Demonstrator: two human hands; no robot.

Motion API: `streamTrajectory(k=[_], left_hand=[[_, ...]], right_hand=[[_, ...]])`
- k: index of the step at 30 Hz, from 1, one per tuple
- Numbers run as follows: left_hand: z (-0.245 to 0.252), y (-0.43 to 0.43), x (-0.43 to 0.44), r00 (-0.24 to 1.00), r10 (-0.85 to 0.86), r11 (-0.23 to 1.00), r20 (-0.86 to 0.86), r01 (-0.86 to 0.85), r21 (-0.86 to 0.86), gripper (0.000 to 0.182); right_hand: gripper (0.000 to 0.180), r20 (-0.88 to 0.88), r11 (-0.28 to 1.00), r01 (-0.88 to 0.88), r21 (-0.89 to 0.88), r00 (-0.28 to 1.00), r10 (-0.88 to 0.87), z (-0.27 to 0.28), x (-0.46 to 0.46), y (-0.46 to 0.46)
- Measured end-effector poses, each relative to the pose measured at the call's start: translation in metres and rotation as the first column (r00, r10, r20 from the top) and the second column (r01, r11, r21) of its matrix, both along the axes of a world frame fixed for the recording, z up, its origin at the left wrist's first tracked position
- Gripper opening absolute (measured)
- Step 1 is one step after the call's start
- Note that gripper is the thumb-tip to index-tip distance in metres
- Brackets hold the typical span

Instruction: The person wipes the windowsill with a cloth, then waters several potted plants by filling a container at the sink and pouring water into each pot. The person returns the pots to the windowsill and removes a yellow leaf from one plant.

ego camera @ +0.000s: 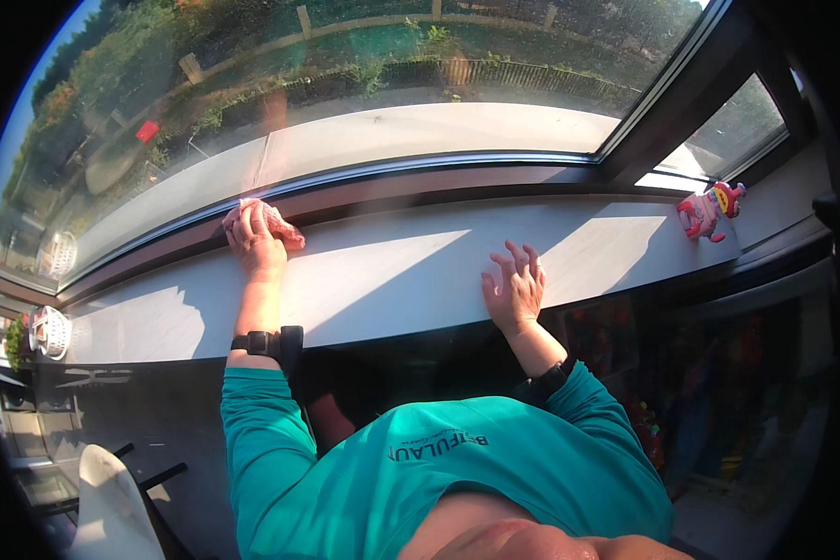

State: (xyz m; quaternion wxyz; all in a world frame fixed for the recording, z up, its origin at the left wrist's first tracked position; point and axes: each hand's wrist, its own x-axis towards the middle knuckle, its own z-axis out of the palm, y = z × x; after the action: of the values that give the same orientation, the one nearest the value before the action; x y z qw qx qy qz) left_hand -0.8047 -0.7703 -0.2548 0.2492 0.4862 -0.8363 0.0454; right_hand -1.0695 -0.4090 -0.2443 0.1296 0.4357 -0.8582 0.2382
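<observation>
My left hand [255,241] presses a crumpled pink cloth [283,229] against the lower window frame [434,185], where it meets the back of the white windowsill [385,269]. Part of the cloth lies under my fingers and is hidden. Near the front edge of the sill, my right hand [519,290] holds nothing, and its fingers are spread. Whether it touches the surface I cannot tell.
A pink toy figure [703,213] stands at the sill's right end. At the left end is a white plastic basket [54,332] beside a green plant [15,343]. The large windowpane [378,84] rises behind the sill. A white chair [108,504] stands lower left.
</observation>
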Motion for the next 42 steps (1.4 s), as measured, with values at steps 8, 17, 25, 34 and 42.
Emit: streamTrajectory(k=[8,17,25,34,42], left_hand=[[0.020,0.114,-0.152,0.996,-0.083,0.990,-0.028,0.086,0.111,0.053],[0.035,0.153,-0.150,0.771,-0.559,0.806,-0.305,0.592,0.021,0.065],[-0.005,0.158,0.046,0.947,-0.254,0.967,-0.194,0.252,-0.038,0.055],[-0.017,0.161,0.050,0.982,-0.183,0.983,-0.043,0.182,-0.031,0.046],[-0.017,0.162,0.051,0.988,-0.150,0.989,-0.038,0.150,-0.012,0.044]], right_hand=[[0.033,0.055,0.997,-0.037,-0.074,0.998,0.041,0.003,-0.001,0.007],[0.036,0.089,1.000,-0.007,0.002,0.996,0.006,0.001,-0.003,0.004],[0.043,0.181,0.972,-0.203,0.116,0.967,0.180,0.024,-0.021,-0.008],[0.050,-0.212,0.849,-0.527,-0.013,0.832,0.513,0.048,-0.024,-0.100],[0.045,-0.305,0.740,-0.662,-0.122,0.734,0.607,0.042,-0.064,-0.122]])
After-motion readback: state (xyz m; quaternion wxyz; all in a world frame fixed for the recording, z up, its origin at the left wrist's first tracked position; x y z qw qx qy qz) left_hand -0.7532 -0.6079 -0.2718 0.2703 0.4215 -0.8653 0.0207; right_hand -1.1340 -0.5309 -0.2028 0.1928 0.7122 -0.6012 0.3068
